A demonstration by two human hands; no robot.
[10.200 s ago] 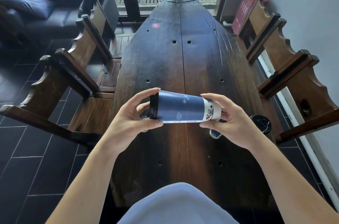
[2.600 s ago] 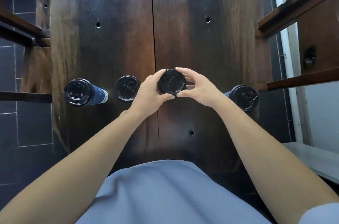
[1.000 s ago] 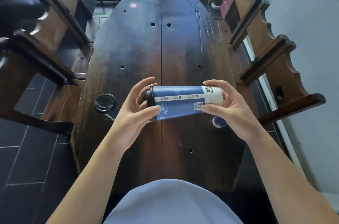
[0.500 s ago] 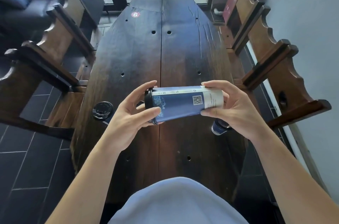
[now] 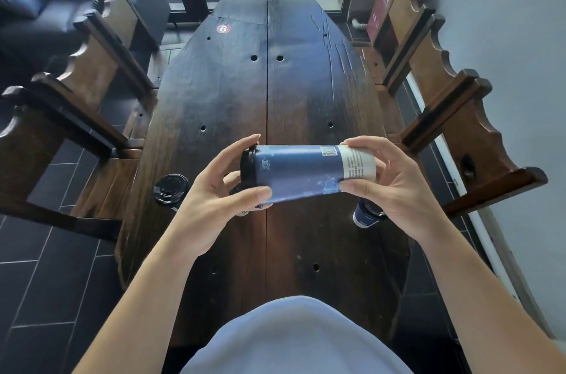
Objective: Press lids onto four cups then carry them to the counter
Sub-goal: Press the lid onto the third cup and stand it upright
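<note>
Holding the blue paper cup (image 5: 301, 173) sideways above the dark wooden table (image 5: 266, 92), the left hand (image 5: 214, 199) curls round its black lid (image 5: 247, 168) end and the right hand (image 5: 389, 187) pinches the white base. To seat the lid well, I judge it wise to squeeze evenly round the rim (thin paper walls buckle easily). 2 other lidded cups show on the table: one (image 5: 170, 188) at the left, one (image 5: 366, 216) partly hidden under the right hand. Both look smooth and tapered.

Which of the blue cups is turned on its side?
The cup held between both hands, lid toward the left hand; the others stand upright on the table.
</note>
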